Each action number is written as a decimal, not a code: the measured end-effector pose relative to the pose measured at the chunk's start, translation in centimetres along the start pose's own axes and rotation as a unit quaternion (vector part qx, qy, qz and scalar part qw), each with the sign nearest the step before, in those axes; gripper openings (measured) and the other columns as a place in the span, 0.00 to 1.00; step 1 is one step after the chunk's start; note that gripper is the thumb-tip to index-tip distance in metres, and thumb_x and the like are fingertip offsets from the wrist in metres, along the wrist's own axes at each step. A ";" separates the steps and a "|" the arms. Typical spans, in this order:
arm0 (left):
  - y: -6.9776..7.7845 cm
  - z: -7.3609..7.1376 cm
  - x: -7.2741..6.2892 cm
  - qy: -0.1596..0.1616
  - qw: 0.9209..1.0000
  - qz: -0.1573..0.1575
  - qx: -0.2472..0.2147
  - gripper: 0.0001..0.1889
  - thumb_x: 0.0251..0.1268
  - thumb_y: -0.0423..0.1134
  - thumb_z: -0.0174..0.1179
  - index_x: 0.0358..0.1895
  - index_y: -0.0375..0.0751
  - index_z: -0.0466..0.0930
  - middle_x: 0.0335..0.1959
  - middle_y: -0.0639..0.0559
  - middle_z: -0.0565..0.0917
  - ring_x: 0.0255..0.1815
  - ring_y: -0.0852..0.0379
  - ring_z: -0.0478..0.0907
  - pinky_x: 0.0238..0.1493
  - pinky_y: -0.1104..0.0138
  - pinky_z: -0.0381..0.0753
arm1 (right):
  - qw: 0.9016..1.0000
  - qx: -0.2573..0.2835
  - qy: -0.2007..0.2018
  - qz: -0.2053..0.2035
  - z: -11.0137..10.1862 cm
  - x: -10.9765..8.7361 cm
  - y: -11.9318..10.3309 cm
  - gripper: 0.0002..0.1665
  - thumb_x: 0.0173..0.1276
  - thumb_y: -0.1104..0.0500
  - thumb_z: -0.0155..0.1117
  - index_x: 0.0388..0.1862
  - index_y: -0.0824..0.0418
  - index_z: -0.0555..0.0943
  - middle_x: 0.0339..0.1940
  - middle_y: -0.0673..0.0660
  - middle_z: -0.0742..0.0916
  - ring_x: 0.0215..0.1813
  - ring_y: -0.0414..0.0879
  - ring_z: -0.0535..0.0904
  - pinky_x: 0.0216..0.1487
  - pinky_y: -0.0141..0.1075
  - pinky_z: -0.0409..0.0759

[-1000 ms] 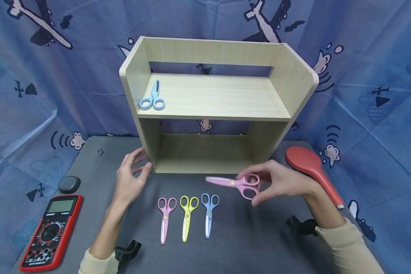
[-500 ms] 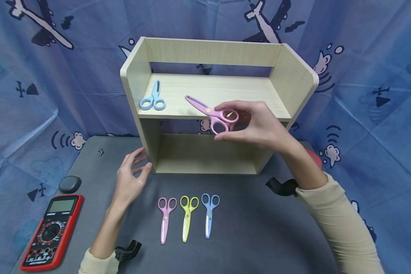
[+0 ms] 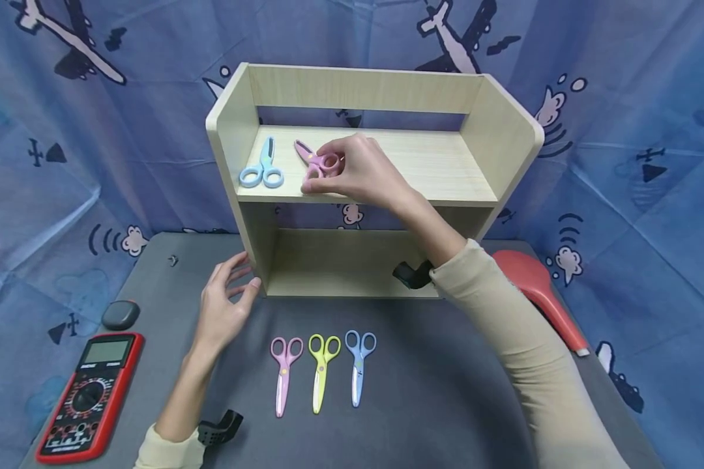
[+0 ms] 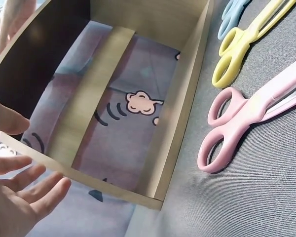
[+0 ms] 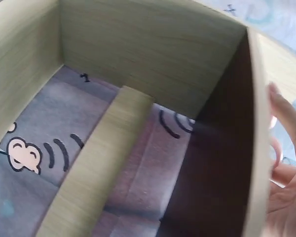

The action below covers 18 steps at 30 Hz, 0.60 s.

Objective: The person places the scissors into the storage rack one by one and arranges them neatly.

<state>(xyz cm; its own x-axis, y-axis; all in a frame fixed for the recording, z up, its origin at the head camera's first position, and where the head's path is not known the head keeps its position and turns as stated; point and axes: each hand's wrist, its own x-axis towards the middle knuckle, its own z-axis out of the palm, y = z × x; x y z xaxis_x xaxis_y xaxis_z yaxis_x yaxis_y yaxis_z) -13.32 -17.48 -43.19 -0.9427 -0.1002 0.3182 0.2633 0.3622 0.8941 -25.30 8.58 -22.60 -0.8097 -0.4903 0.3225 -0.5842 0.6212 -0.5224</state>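
- A blue curtain printed with aeroplanes and small puffs of cloud hangs behind and at both sides.
- The grey table lies in front of it and bears everything else.
- A pale wooden shelf unit stands upright near the back, with an upper and a lower level.
- A red and black multimeter lies face up near the table's left edge.
- A red object with a rounded head and a handle lies to the right of the shelf unit.
- The right hand, at the upper level, pinches the pink scissors by their loops between thumb and fingers.
- The left hand is beside the shelf unit's left panel, fingers spread and loosely bent, gripping nothing; whether the fingertips touch the panel I cannot tell.
- The pink scissors are at the left part of the upper level, blades pointing back and left; contact with the board is unclear.
- Light blue scissors lie just left of them, loops forward.
- Below, pink-handled scissors, yellow scissors and blue scissors form a row on the table, tips toward the person.
- A dark rounded object sits just behind the multimeter.
- A tiny metallic piece lies farther back.
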 end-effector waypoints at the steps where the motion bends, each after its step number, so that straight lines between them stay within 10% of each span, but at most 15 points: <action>1: 0.0 0.0 0.0 0.000 1.000 0.000 -0.001 0.28 0.77 0.30 0.64 0.78 0.35 0.73 0.72 0.34 0.77 0.74 0.35 0.80 0.57 0.89 0.79 | 1.000 -0.003 0.001 -0.002 0.3 0.3 0.1 0.22 0.61 0.46 0.87 0.43 0.59 0.90 0.33 0.54 0.87 0.34 0.44 0.79 0.35 0.30 0.74; 18: 0.1 -0.1 -0.1 0.001 1.000 0.003 -0.002 0.28 0.77 0.30 0.64 0.77 0.35 0.73 0.71 0.35 0.78 0.74 0.35 0.80 0.57 0.89 0.79 | 0.999 -0.015 0.047 0.017 2.2 0.5 -0.1 0.37 0.60 0.39 0.86 0.55 0.65 0.90 0.46 0.60 0.93 0.46 0.49 0.87 0.46 0.37 0.84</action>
<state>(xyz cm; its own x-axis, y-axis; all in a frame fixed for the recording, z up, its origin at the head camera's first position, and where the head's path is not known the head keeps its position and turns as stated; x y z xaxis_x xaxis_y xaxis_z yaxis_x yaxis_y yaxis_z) -13.23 -17.51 -43.13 -0.9408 -0.0995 0.3239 0.2698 0.3582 0.8938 -25.52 6.91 -24.06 -0.8297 -0.4096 0.3793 -0.5569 0.6544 -0.5115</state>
